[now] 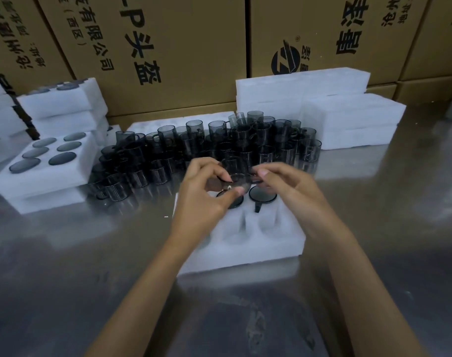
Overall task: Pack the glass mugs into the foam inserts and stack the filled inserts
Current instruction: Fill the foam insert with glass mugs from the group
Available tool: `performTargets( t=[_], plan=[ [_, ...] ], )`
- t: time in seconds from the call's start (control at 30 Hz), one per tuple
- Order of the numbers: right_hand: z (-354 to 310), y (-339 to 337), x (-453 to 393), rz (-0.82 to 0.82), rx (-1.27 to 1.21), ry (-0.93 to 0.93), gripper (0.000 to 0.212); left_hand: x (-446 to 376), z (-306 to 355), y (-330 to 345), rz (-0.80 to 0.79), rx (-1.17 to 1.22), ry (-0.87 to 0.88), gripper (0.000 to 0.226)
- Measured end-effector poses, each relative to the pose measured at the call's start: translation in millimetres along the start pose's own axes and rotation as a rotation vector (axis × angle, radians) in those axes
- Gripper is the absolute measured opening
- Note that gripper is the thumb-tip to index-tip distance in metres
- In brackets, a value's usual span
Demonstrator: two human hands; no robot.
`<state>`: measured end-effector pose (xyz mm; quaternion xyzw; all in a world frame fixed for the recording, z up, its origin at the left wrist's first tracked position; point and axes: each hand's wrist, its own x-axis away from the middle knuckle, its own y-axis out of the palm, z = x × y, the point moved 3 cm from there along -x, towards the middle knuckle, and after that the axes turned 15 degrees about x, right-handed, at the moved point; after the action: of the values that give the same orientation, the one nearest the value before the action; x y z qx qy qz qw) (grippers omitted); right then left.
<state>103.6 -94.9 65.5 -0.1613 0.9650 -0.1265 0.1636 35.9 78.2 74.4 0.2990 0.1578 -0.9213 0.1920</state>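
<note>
Both hands' grip holds mug above foam insert.

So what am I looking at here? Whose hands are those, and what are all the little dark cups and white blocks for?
There is no machine here, just a person working. The picture comes from a camera worn on their head, so you look down at their arms as if they were yours.

The left hand and the right hand are together holding one smoky glass mug above a white foam insert. That block has round holes to keep mugs safe. Two holes at its far side already have mugs in them; the nearer holes look empty.

Behind the hands sits a big crowd of loose mugs waiting on a shiny metal table. On the left are filled inserts stacked up. On the right are plain foam blocks, and brown cardboard boxes stand at the back.
</note>
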Motion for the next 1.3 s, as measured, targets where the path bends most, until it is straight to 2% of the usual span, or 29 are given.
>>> performTargets(
  t=[0.07,0.2,0.27,0.5,0.67,0.77,0.83,0.9,1.03,1.17,1.3],
  plan=[
    [-1.4,4.9,1.2,-0.051,-0.009,-0.007,0.012,4.9,2.8,5.0,-0.016,-0.059,0.017,0.033],
    [0.4,4.7,1.2,-0.075,0.014,-0.047,0.014,12.3,1.9,8.4,-0.050,-0.125,-0.021,0.065],
    [1.7,2.0,0.8,-0.087,0.011,-0.080,0.016,12.2,-0.6,10.0,-0.096,-0.116,-0.057,0.071],
    [7.8,-14.4,-0.3,-0.097,-0.074,-0.048,0.025,16.3,-0.9,17.4,-0.265,-0.012,-0.086,0.056],
    [5.2,-16.6,0.8,-0.094,0.002,-0.041,0.027,19.2,1.7,17.0,-0.256,-0.026,-0.143,0.053],
    [0.5,-18.5,3.3,-0.070,0.015,-0.025,0.026,22.1,5.7,19.1,-0.254,-0.008,-0.146,0.062],
    [0.9,-17.8,9.1,-0.063,0.032,-0.013,0.022,24.5,9.7,20.2,-0.283,-0.004,-0.129,0.068],
    [4.4,-15.8,19.1,-0.056,-0.006,0.002,0.019,27.0,12.8,20.7,-0.334,-0.031,-0.097,0.065],
    [11.7,-16.4,37.5,-0.022,-0.032,0.022,0.036,31.1,13.4,23.6,-0.369,-0.034,-0.094,0.059],
    [19.3,-19.6,43.5,0.038,-0.006,0.082,0.024,35.2,15.5,31.1,-0.356,-0.036,-0.069,0.062],
    [20.2,-16.8,43.1,0.048,-0.033,0.118,0.024,35.7,14.1,32.9,-0.333,-0.069,-0.067,0.063]
  ],
)
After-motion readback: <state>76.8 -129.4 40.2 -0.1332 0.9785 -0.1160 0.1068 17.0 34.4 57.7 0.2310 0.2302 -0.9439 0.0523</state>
